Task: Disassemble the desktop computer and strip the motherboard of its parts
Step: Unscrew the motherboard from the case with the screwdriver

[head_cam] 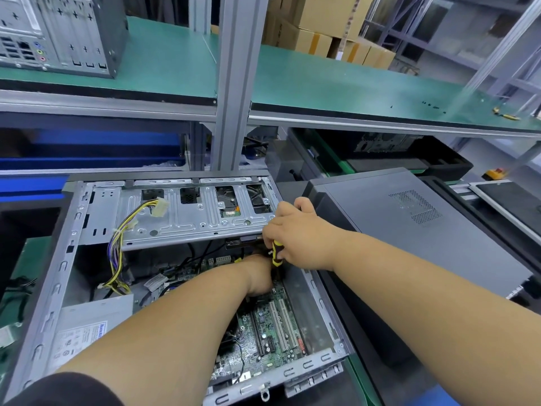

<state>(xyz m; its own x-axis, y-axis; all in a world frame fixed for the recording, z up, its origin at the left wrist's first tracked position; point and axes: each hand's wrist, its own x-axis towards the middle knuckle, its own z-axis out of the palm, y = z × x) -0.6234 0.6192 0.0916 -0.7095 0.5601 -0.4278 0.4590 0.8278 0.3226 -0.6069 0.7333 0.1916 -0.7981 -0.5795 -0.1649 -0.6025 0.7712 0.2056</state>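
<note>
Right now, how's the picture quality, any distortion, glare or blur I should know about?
Head view: wide-angle bending curves the shelf edge and the computer case; soft glare washes the green shelf mat at upper right; cardboard boxes behind look soft; the motherboard is sharp, but shadow hides what the hands work on.

Your open computer case (164,273) lies dead ahead at twelve o'clock, with the motherboard (272,332) in its floor. A closed case (409,230) lies beside it at two o'clock. Another case (58,33) stands on the shelf (322,80) at eleven o'clock.
</note>
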